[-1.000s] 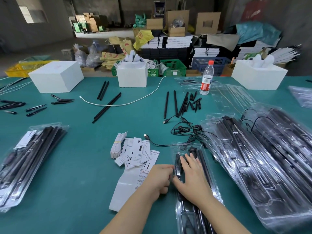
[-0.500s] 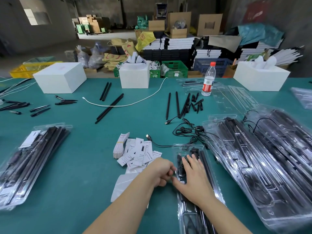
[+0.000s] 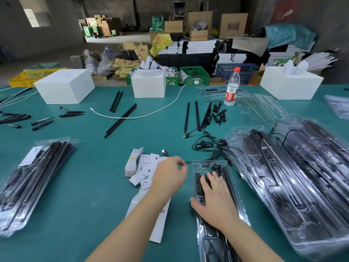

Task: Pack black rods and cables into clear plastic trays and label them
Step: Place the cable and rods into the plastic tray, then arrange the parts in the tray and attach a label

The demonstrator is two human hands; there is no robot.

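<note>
Green desk (image 3: 90, 186): right hand (image 3: 217, 201) flat, pinning centre tray (image 3: 232, 188) w/ rods; left hand (image 3: 168, 176) fingers curled over labels (image 3: 145, 167), pinch unclear.

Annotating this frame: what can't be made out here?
- Head view: left hand is motion-blurred; whether its fingers pinch anything is unclear.
- Label print: too small to read.
- Clear tray: right hand covers its middle; bottom edge cuts off its near end.

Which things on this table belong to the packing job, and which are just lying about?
Job: clear tray under the right hand, loose black rods, black cable, labels by the left hand.
Lying about: water bottle, white cable.
</note>
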